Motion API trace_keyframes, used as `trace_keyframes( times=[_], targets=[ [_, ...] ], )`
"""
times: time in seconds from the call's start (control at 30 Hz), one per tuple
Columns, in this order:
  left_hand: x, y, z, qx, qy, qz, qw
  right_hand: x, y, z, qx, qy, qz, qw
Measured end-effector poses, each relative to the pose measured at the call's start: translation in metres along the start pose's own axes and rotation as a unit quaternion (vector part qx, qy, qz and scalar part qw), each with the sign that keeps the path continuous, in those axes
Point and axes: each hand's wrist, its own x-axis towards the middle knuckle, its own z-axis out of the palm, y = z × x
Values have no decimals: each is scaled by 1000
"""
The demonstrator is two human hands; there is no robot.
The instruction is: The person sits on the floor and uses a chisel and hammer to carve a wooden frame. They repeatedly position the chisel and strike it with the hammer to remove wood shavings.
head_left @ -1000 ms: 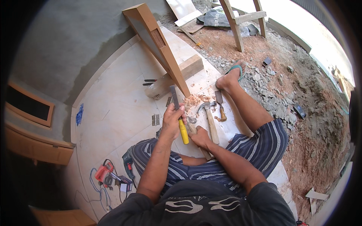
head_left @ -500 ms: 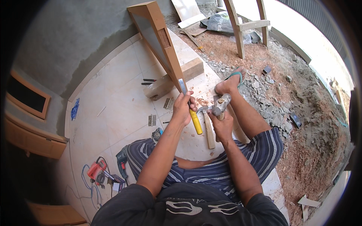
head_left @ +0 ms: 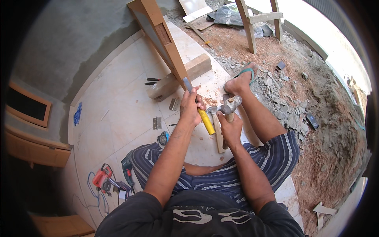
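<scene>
My left hand [head_left: 190, 107] grips a yellow-handled chisel [head_left: 206, 123], its blade at the lower end of an upright wooden door [head_left: 160, 43], near its edge. A cut recess shows higher on that edge. The door rests across a wood block [head_left: 199, 67]. My right hand [head_left: 231, 128] is closed on the wooden handle of a hammer [head_left: 233, 103], its metal head raised beside the chisel. Another hammer [head_left: 218, 140] lies on the tiles beneath, partly hidden. Wood shavings lie around it, and metal hinges [head_left: 157, 123] lie left of my left hand.
A red power tool [head_left: 103, 177] with cables and a drill [head_left: 127, 170] lie at lower left. Rubble [head_left: 272, 83] and debris border the tiles [head_left: 110, 130] at right. A wooden trestle [head_left: 264, 17] stands at back right. My bare leg and sandaled foot extend beside the rubble.
My right hand has lifted the hammer from low between my legs to beside the chisel. My left hand has moved right, bringing the chisel blade to the door's edge.
</scene>
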Motion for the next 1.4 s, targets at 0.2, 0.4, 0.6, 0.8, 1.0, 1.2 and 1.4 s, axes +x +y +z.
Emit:
trace_keyframes(
  times=[0.2, 0.4, 0.6, 0.8, 1.0, 1.2, 1.4],
  targets=[
    [2, 1, -3, 6, 0, 6, 1000, 2, 9, 1, -16, 11, -4, 1000],
    [5, 1, -6, 11, 10, 6, 1000, 2, 13, 1, -35, 5, 8, 999],
    [2, 3, -3, 15, 11, 7, 1000, 1, 14, 2, -39, 1, 0, 999],
    [0, 4, -1, 8, 16, 2, 1000, 0, 8, 1, -42, -8, 43, 998],
    [0, 4, 1, 7, 18, 1, 1000, 1, 11, 2, -31, 10, 14, 999],
    [0, 6, -1, 9, 12, 0, 1000, 2, 13, 2, -55, 16, 13, 998],
    [1, 6, -2, 5, 12, -3, 1000, 2, 16, 3, -49, 16, 9, 999]
  ],
)
